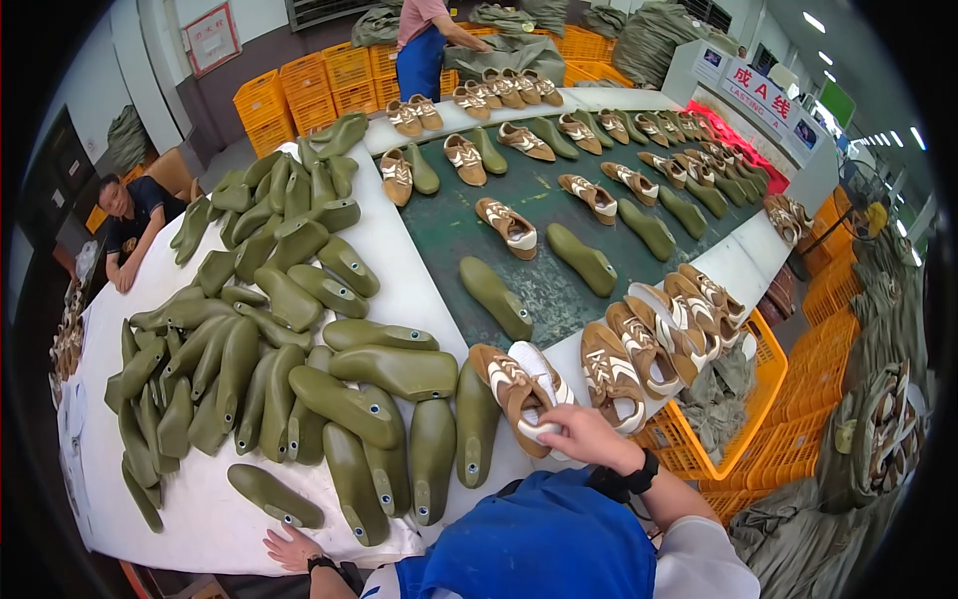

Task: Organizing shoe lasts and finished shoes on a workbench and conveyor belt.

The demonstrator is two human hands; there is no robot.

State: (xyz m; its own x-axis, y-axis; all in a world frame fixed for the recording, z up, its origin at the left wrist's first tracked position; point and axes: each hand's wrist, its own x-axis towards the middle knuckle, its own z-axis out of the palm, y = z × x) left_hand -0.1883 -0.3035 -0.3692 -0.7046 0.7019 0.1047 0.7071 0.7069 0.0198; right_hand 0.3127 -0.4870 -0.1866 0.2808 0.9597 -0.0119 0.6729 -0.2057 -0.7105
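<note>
My right hand [579,436] reaches across the near edge of the table. Its fingers are closed on the heel of a brown sneaker [504,384] with white stripes. Against that sneaker rests another shoe [544,371], whose pale side or sole shows. My left hand [289,547] lies at the near edge of the white tabletop [210,509], fingers spread and holding nothing. Just beyond it is a single olive-green shoe last [274,496]. A big heap of shoe lasts [284,299] covers the left table. Several brown sneakers [639,349] stand in a row right of my right hand.
A green conveyor belt [454,225] carries sneakers and lasts in rows. Orange crates [768,384] stand at the right, one holding grey-green cloth. A person in a blue apron [421,65] stands at the far side; another person [140,225] sits at the left. A fan [863,190] stands right.
</note>
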